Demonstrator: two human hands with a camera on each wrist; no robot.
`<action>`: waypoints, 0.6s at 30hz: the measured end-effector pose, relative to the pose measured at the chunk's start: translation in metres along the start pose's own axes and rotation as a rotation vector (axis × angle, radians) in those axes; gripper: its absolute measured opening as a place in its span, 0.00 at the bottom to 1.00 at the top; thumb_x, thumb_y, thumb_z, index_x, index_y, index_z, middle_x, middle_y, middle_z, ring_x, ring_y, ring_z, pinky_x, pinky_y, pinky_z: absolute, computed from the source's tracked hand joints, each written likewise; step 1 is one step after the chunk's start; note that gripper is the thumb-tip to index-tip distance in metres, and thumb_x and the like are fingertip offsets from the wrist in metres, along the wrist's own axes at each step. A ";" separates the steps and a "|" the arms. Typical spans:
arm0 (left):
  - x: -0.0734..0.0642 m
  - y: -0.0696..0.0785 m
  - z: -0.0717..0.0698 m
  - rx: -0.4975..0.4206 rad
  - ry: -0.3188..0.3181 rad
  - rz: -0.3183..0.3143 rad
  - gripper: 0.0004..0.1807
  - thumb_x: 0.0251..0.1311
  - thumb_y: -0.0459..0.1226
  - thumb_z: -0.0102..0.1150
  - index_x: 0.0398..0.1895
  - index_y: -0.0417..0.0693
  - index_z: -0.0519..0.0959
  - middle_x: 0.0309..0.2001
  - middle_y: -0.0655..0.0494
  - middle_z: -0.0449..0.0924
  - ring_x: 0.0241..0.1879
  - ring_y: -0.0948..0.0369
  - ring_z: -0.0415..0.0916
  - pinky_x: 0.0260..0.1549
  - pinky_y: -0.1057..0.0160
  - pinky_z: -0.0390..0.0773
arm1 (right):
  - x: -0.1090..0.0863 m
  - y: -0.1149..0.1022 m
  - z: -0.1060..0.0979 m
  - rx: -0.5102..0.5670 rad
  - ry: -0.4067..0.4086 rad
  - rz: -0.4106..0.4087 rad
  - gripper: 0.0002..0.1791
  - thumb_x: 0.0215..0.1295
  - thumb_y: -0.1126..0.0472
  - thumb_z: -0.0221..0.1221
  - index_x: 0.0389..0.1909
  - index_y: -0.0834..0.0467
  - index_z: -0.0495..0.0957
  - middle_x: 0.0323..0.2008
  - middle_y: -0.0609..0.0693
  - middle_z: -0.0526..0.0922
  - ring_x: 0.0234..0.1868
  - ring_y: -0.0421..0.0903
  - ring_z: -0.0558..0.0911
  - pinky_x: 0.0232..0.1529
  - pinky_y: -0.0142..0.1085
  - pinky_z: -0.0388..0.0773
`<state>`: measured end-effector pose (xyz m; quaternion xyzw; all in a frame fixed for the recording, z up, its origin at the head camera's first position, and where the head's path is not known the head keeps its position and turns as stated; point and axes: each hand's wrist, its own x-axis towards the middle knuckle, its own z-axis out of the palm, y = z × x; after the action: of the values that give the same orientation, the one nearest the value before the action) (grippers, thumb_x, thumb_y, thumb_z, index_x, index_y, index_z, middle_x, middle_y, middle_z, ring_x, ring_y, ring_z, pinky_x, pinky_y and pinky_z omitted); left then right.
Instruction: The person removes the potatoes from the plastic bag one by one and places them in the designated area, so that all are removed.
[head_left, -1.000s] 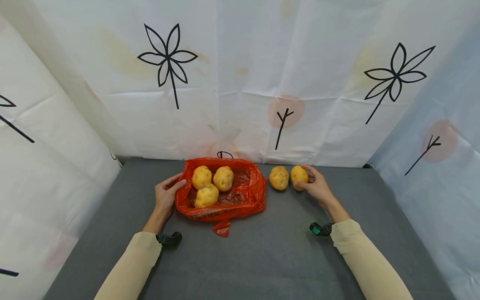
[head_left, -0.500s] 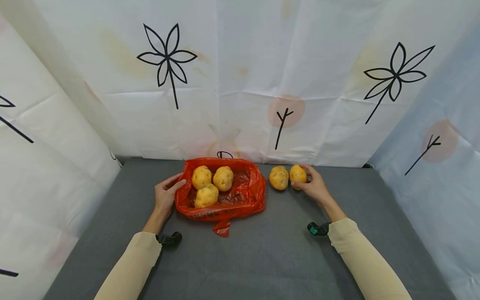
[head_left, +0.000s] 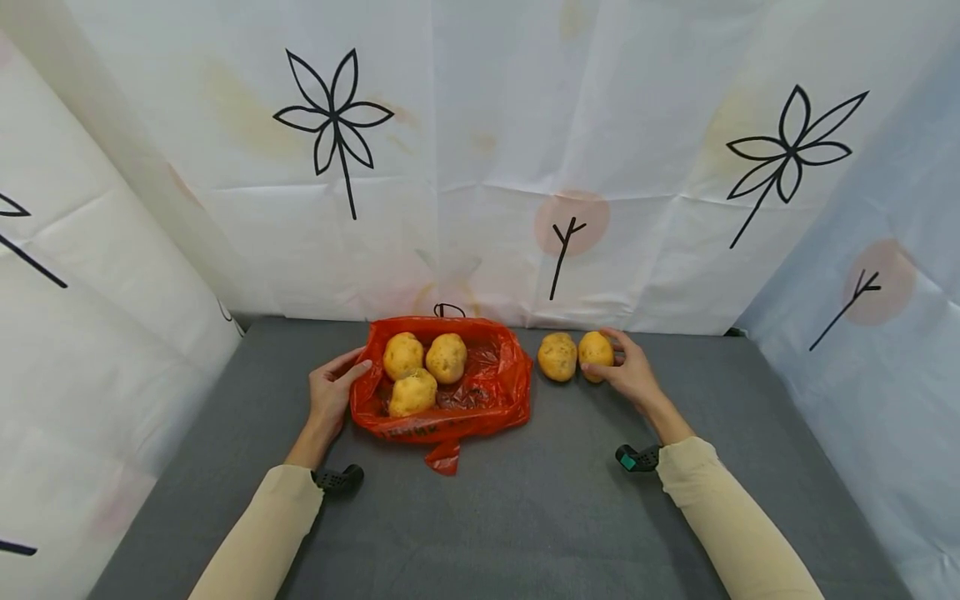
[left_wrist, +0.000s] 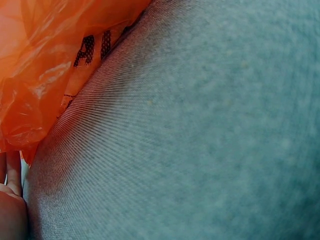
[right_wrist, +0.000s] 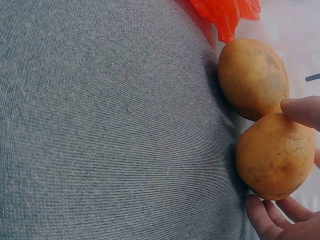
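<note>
A red plastic bag [head_left: 486,421] lies open-mouthed on the table, with three potatoes inside: one at the back left [head_left: 403,355], one beside it [head_left: 447,357] and one in front [head_left: 413,392]. My left hand [head_left: 330,390] holds the bag's left rim, thumb inside the edge; its other fingers are partly hidden. Right of the bag, two more potatoes stand side by side. My right hand [head_left: 632,371] grips the outer potato [right_wrist: 275,156] between thumb and fingers. The inner potato [right_wrist: 253,79] touches it, as the right wrist view shows.
Grey cloth covers the table [head_left: 480,517]. A white printed curtain [head_left: 480,167] hangs along the table's back edge and both sides. A twisted tail of the bag [head_left: 444,457] sticks out toward the front.
My right hand has shifted slightly left with the outer potato, bringing it closer to the inner one. My left hand and the bag stay where they were.
</note>
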<state>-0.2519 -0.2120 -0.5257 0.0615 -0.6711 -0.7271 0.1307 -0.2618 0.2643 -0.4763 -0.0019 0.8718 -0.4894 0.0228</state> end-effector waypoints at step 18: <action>-0.001 -0.001 -0.001 -0.012 -0.011 0.011 0.22 0.63 0.36 0.70 0.57 0.33 0.82 0.43 0.64 0.87 0.44 0.65 0.83 0.42 0.70 0.83 | -0.009 -0.018 -0.015 -0.054 0.001 0.034 0.44 0.68 0.57 0.67 0.79 0.57 0.54 0.74 0.72 0.52 0.72 0.72 0.58 0.62 0.66 0.67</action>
<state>-0.2505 -0.2125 -0.5265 0.0532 -0.6679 -0.7306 0.1314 -0.2538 0.2684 -0.4526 0.0123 0.8845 -0.4654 0.0307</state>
